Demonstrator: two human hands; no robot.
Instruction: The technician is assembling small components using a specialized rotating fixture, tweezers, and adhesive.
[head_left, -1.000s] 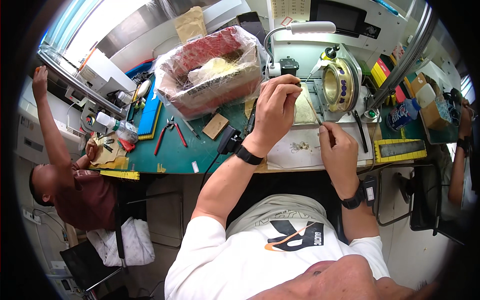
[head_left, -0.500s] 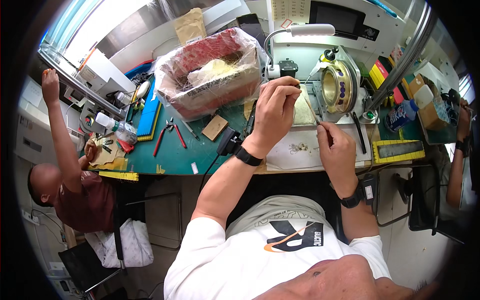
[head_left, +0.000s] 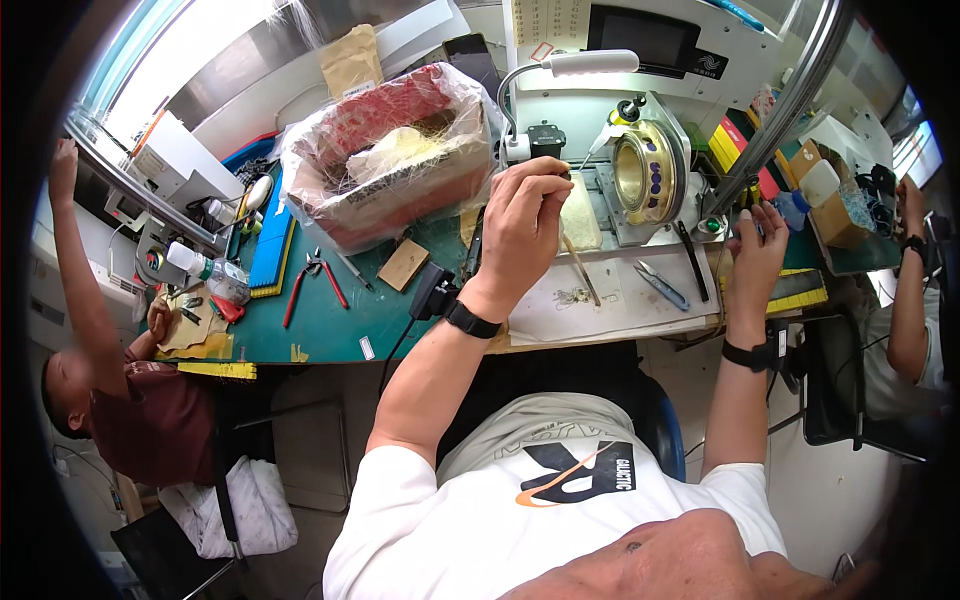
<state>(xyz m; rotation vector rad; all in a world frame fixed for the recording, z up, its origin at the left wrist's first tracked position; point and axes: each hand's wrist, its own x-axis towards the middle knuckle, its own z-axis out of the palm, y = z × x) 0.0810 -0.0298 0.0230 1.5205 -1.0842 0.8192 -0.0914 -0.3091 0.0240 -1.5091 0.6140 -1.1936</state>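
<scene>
My left hand (head_left: 522,228) is raised over the bench with its fingertips pinched together near a small black fixture (head_left: 545,140). A thin brown rod (head_left: 580,270) slants down from this hand toward a white sheet (head_left: 620,305) that carries a small cluster of metal parts (head_left: 572,296). My right hand (head_left: 757,252) is off to the right, fingers spread and holding nothing, close to a green button (head_left: 711,225) and a blue item (head_left: 792,210). A brass ring fixture (head_left: 645,172) stands between the hands. Both wrists wear black bands.
Tweezers (head_left: 660,285) lie on the sheet. A plastic-wrapped red box (head_left: 395,150), red-handled pliers (head_left: 322,278) and a cardboard piece (head_left: 403,264) sit on the green mat. A lamp (head_left: 590,62) hangs overhead. One co-worker (head_left: 95,330) is at left, another's arm (head_left: 905,290) at right.
My right hand has left the white sheet and swung to the right, opening its fingers. My left hand stays raised with the rod. The co-worker on the left keeps one arm raised.
</scene>
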